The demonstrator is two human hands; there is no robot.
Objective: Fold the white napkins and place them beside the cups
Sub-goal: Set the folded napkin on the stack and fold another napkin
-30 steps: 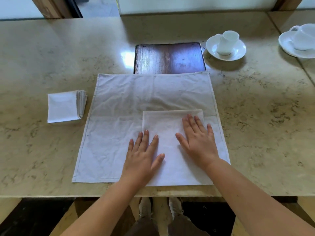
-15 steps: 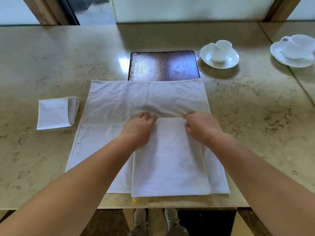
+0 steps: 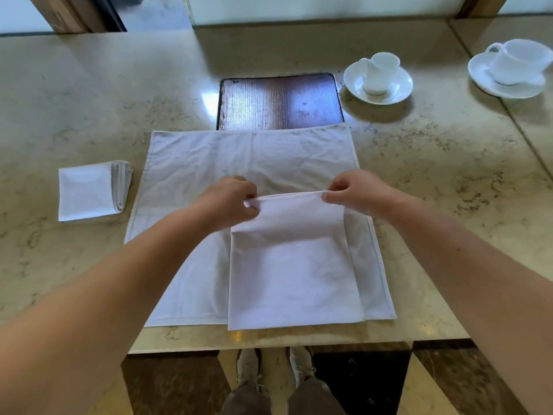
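Note:
A half-folded white napkin [image 3: 294, 274] lies on a larger spread white cloth [image 3: 203, 163] near the table's front edge. My left hand [image 3: 230, 200] pinches the napkin's far left corner and my right hand [image 3: 354, 190] pinches its far right corner; that far edge is lifted off the cloth and curls toward me. A stack of folded white napkins [image 3: 86, 191] sits to the left of the cloth. One white cup on a saucer [image 3: 378, 77] stands at the back right, and a second cup on a saucer [image 3: 514, 67] is farther right.
A dark wooden inset panel [image 3: 279, 101] lies in the marble table [image 3: 449, 190] just behind the cloth. The table's front edge runs right below the napkin, with my shoes visible under it. A seam crosses the tabletop at far right.
My hands went from pressing flat on the napkin to its far edge, gripped both corners and lifted that edge, starting to bring it toward me.

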